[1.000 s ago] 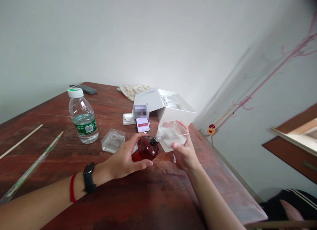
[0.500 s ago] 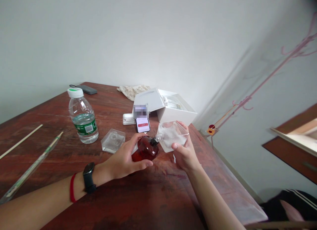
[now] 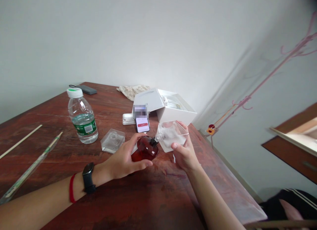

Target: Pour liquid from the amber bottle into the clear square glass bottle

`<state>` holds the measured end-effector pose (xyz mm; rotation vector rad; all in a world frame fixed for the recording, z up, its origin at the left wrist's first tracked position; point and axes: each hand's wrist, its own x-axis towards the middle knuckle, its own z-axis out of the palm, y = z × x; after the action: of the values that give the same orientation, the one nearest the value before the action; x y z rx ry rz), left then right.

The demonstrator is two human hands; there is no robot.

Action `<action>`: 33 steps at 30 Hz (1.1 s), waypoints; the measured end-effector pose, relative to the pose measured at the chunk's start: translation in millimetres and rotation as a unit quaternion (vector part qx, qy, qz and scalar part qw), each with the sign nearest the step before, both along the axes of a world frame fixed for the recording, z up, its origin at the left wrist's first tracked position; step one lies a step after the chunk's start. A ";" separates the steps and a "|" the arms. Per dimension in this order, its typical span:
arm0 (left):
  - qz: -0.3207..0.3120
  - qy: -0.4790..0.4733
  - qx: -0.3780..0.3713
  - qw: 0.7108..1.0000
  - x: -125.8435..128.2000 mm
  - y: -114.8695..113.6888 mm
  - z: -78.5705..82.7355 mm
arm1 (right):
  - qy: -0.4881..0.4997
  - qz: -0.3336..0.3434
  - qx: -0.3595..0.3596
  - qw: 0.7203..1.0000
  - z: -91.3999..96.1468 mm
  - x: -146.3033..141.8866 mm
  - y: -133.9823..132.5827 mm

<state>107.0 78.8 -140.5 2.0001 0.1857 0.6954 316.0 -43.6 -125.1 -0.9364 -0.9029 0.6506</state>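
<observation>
Tilted to the right, an amber bottle (image 3: 146,148) with a black neck is gripped by my left hand (image 3: 128,154). My right hand (image 3: 183,150) is closed around a clear square glass bottle (image 3: 170,135), which lies over toward the left. The two necks meet mouth to mouth between my hands, above the table. Whether liquid passes between them I cannot make out. A clear glass block (image 3: 113,141) with a round detail on top rests left of the amber bottle. Behind my hands stands a phone (image 3: 143,124) with a lit screen.
A water bottle (image 3: 84,124) stands at the left of the wooden table (image 3: 148,203). Chopsticks (image 3: 32,169) in a wrapper and a bare stick (image 3: 21,141) lie near it. Farther back are an open white box (image 3: 177,116), a white case (image 3: 128,119), a cloth (image 3: 131,90) and a grey pouch (image 3: 88,89).
</observation>
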 end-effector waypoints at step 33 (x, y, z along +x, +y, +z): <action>-0.002 0.004 -0.003 1.000 0.9 1.3 -0.8 | -0.001 -0.005 0.009 1.000 -2.9 1.9 1.1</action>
<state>107.9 80.1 -141.3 1.9969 0.1871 0.6841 317.9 -42.5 -128.1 -0.9245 -0.9037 0.6311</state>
